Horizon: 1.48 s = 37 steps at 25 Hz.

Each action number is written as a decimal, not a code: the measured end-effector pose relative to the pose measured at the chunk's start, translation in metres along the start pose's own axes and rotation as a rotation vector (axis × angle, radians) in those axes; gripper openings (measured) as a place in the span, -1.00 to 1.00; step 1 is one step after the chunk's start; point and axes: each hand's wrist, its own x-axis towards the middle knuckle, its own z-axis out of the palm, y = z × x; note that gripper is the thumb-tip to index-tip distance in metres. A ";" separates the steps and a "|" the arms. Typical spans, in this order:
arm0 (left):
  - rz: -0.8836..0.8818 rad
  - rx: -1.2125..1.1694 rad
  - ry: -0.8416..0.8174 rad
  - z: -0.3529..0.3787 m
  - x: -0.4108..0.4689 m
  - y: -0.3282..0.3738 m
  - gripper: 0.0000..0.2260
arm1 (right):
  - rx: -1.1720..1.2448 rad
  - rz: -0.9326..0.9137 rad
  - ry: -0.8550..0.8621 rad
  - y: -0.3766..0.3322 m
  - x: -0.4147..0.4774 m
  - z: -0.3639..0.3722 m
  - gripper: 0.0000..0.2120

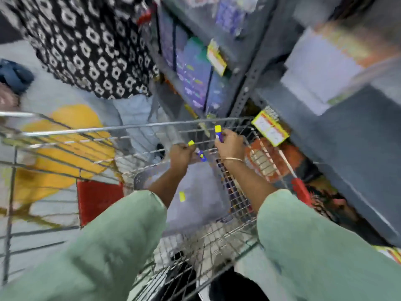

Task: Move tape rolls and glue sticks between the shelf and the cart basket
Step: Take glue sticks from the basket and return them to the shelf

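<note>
Here both hands, left hand (181,153) and right hand (230,142), each grip a glue stick (218,133) over the cart basket (121,127), likely for shelving.

Cart basket (134,127): bare wire mesh, metal, bright and glossy along the rim, with a red plastic trim piece (300,187) at its right corner. Shelf (358,148): grey painted metal, matt, with a perforated upright. Price tags (270,128): yellow paper or card, finish not determinable through blur. Glue sticks (218,133): smooth plastic, yellow caps on blue bodies. Sleeves (314,235): pale green woven cloth, matt. Bangle (233,159) on right wrist: thin metal, gold-coloured, shiny. Bystander's garment (86,44): black and white printed cloth, matt. Floor (43,98): smooth, slightly reflective.
</note>
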 end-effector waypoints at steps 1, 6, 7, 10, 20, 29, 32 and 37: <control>0.059 -0.035 -0.028 0.019 -0.005 0.022 -0.72 | 0.025 -0.013 0.088 0.002 0.006 -0.026 -0.84; 0.232 -0.101 -0.275 0.149 -0.073 0.108 -0.71 | 0.188 0.015 0.487 0.054 0.005 -0.187 -0.88; 0.276 -0.089 -0.361 0.182 -0.099 0.118 -0.70 | 0.211 0.052 0.573 0.076 -0.007 -0.225 -0.90; 0.293 -0.077 -0.623 0.278 -0.173 0.114 -0.73 | 0.268 0.127 0.748 0.151 -0.066 -0.322 -0.98; 0.478 0.332 -1.193 0.529 -0.444 -0.028 -0.65 | 0.156 0.545 1.125 0.402 -0.320 -0.516 -0.94; 0.585 0.518 -1.185 0.556 -0.499 -0.107 -0.58 | 0.104 0.781 1.089 0.490 -0.393 -0.487 -0.83; 0.660 0.553 -1.188 0.557 -0.498 -0.109 -0.60 | 0.063 0.796 1.081 0.495 -0.391 -0.481 -0.90; 0.677 0.535 -1.204 0.557 -0.497 -0.114 -0.85 | 0.108 0.824 1.077 0.497 -0.389 -0.478 -0.86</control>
